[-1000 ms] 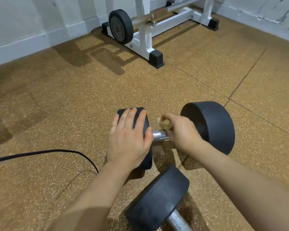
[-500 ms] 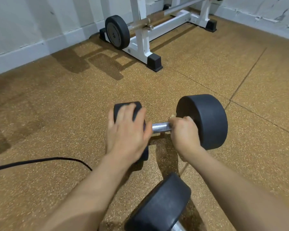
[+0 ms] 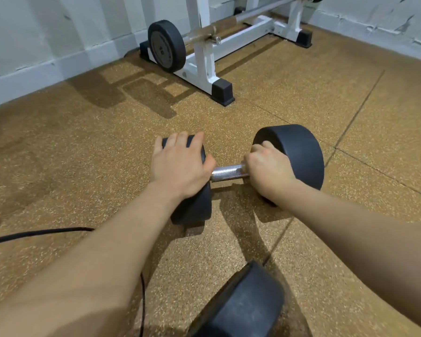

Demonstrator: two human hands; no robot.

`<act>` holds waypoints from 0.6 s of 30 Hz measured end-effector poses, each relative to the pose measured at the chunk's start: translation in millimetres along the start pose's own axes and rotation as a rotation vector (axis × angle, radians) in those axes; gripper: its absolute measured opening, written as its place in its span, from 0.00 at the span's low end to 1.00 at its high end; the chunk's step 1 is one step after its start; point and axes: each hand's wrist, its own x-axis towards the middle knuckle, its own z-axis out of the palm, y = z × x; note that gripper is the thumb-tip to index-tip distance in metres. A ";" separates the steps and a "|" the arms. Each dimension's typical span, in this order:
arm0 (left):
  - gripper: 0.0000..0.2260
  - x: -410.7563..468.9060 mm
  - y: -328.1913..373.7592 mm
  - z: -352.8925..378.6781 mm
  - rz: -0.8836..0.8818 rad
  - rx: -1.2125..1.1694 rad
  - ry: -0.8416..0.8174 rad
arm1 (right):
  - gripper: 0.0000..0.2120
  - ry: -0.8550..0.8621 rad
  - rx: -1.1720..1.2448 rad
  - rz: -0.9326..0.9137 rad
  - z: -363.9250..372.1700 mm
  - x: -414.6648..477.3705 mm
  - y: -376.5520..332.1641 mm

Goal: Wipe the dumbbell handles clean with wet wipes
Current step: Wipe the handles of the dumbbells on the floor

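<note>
Right hand (image 3: 269, 170) slid rightward along handle (image 3: 229, 173); second dumbbell (image 3: 243, 305) lies nearer.

Bright indoor light, soft shadows on floor (image 3: 83, 166) falling leftward, wide-angle bending at edges, sharp focus

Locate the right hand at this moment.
Head view, right of centre: the right hand grips the dumbbell handle at its right end, against the right weight; the left hand rests on the left weight.
</note>
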 end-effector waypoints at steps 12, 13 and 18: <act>0.29 -16.3 7.5 -0.7 -0.027 -0.025 0.028 | 0.05 0.096 0.613 0.368 42.3 -32.3 -31.7; 0.29 -24.6 10.6 1.2 -0.026 -0.021 0.052 | 0.06 0.093 0.762 0.541 38.7 -38.7 -37.3; 0.31 -58.5 15.0 8.4 -0.002 -0.005 0.088 | 0.05 0.378 1.989 1.473 11.2 -23.1 -86.3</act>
